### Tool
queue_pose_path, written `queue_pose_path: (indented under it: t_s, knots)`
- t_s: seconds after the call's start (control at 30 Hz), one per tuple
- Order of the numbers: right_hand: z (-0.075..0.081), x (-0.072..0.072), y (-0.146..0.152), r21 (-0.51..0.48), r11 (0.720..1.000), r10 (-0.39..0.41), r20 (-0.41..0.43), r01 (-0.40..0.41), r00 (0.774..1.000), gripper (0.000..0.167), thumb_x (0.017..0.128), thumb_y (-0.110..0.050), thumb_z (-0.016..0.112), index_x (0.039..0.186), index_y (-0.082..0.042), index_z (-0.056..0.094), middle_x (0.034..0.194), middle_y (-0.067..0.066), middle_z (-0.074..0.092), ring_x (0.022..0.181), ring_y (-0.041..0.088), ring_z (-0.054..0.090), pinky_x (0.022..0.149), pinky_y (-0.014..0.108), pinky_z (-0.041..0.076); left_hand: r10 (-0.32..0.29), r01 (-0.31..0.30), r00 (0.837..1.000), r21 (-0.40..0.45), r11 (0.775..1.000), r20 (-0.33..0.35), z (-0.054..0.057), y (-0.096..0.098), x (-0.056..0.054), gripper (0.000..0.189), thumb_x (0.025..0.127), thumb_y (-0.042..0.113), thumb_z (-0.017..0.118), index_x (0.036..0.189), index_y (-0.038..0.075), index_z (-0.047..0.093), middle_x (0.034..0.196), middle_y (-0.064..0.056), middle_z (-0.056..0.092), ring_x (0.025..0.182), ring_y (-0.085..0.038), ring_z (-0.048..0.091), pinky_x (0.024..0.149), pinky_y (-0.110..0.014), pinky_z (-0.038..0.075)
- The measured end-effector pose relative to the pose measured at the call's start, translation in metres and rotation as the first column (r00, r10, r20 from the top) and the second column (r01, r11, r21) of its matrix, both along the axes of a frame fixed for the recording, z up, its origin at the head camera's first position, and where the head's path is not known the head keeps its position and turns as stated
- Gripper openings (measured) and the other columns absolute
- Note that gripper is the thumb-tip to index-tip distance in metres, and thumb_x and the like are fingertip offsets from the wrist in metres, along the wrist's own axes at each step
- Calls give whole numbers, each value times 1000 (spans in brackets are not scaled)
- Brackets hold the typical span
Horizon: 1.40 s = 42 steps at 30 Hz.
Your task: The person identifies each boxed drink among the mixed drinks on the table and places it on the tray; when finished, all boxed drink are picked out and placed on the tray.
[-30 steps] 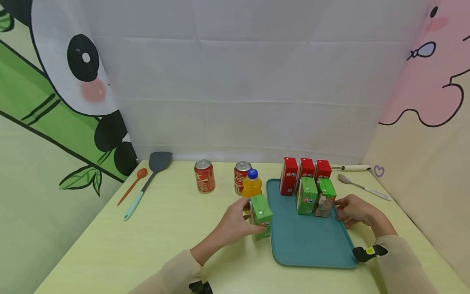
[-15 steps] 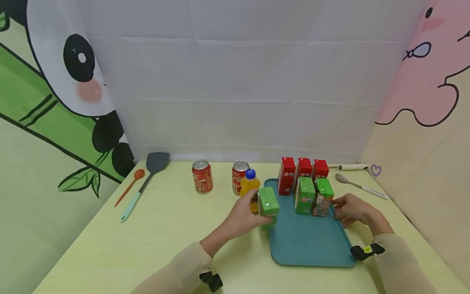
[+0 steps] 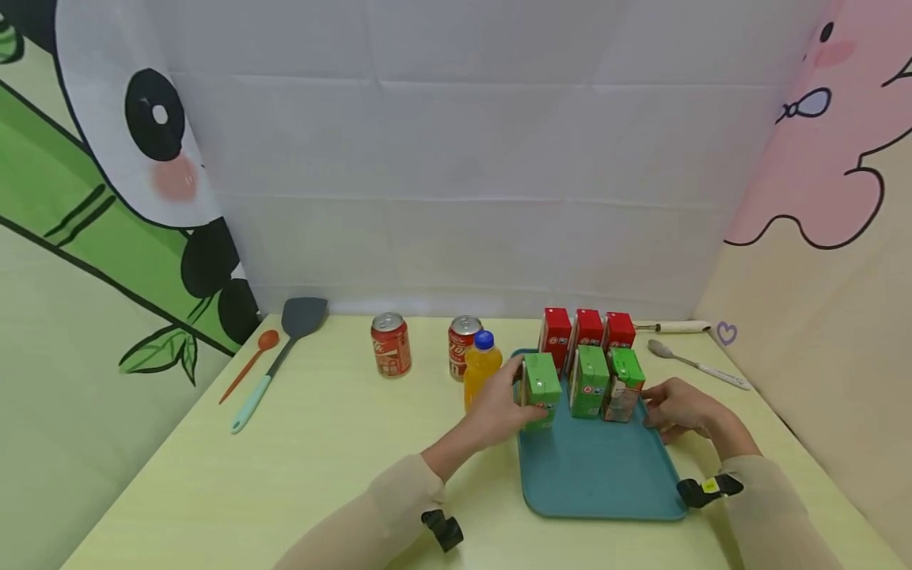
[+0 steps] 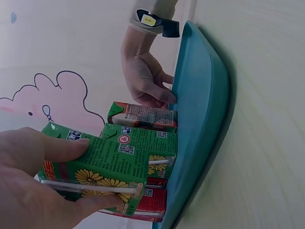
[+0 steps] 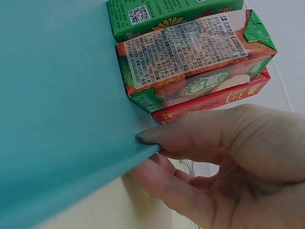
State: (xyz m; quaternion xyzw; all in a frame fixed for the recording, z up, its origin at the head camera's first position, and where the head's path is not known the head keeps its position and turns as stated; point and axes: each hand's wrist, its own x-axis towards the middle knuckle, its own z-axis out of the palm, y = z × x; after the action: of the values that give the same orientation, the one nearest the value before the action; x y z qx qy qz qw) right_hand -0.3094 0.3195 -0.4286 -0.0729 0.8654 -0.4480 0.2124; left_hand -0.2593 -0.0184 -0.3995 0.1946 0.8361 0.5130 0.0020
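My left hand [image 3: 496, 405] grips a green juice carton [image 3: 541, 388] between thumb and fingers, over the left side of the teal tray [image 3: 602, 479]. In the left wrist view that carton [image 4: 102, 167] hangs apart from the tray surface, its straw side toward the camera. Another green carton [image 3: 589, 381] and a green-topped carton with a printed label [image 3: 623, 386] stand on the tray to its right. Behind them is a row of red cartons [image 3: 556, 332]. My right hand [image 3: 684, 410] pinches the tray's right rim, thumb on top and fingers underneath in the right wrist view.
An orange drink bottle [image 3: 483, 366] stands just left of the tray, in front of a red can [image 3: 461, 346]. Farther left are another red can [image 3: 391, 346], a spatula [image 3: 285, 356] and an orange spoon [image 3: 251, 364]. A grey spoon [image 3: 698, 364] lies at right.
My left hand has carried the green juice carton rightward and slightly back, from beside the tray to over its left part. My right hand stays at the tray's rim.
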Motion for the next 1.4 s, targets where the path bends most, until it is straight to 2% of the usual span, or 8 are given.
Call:
queue_pose_path:
  t_s: [0.13,0.27,0.53,0.67,0.8,0.97,1.23,1.4]
  knots:
    - [-1,0,-1,3,1000,0,-1,0,1000,67,86,5,66,142,22,33,97,16,54,75,21,59,59,39,59,-3,3,1000,-29,1000,-5,-1,8,-6,77,84,4,80,150,11,40,139,-7,57,127,-27,52,109,-48,41]
    - [0,0,-1,12,1000,-3,-9,3,1000,67,86,5,67,142,22,35,108,22,56,79,21,61,60,39,60,-14,14,1000,-18,1000,-2,-5,16,-12,76,86,2,77,151,11,37,141,-7,55,130,-27,50,111,-48,38]
    - [-2,1,-2,9,1000,-5,-24,5,1000,66,86,6,67,141,23,35,112,25,57,79,22,63,60,40,59,-31,32,999,-11,999,20,-14,30,-23,76,89,5,75,152,11,34,143,-7,53,134,-26,47,113,-49,34]
    - [-2,2,-2,18,1000,-5,-14,5,1000,65,86,5,67,140,22,36,105,20,56,77,21,61,60,38,59,-16,17,998,-30,999,59,-20,35,-27,78,89,7,76,154,12,33,144,-7,52,134,-28,47,112,-51,35]
    - [1,2,-2,12,1000,-4,-10,4,1000,66,86,5,67,141,22,36,99,17,53,73,21,59,59,37,59,22,-20,998,-35,999,65,-25,38,-34,82,88,5,76,156,13,30,144,-9,52,132,-29,49,111,-51,37]
    - [3,2,-2,9,1000,-8,-5,8,1000,65,86,6,68,141,22,36,95,14,51,71,20,57,58,35,58,59,-58,995,-13,998,82,-28,40,-42,79,89,7,76,155,18,34,141,-8,55,129,-29,52,110,-52,38]
    - [2,2,-3,4,1000,-1,4,1,1000,65,86,6,67,141,22,36,91,12,50,70,19,57,58,35,58,76,-76,990,-5,997,116,-31,41,-41,84,92,7,73,160,19,25,143,-8,55,125,-25,54,109,-47,40]
    - [1,0,-1,10,1000,-9,1,8,1000,64,86,6,67,141,21,37,95,14,52,73,20,59,59,37,59,77,-74,993,-33,997,89,-28,43,-39,77,93,8,71,158,17,30,139,-9,58,120,-23,58,105,-43,45]
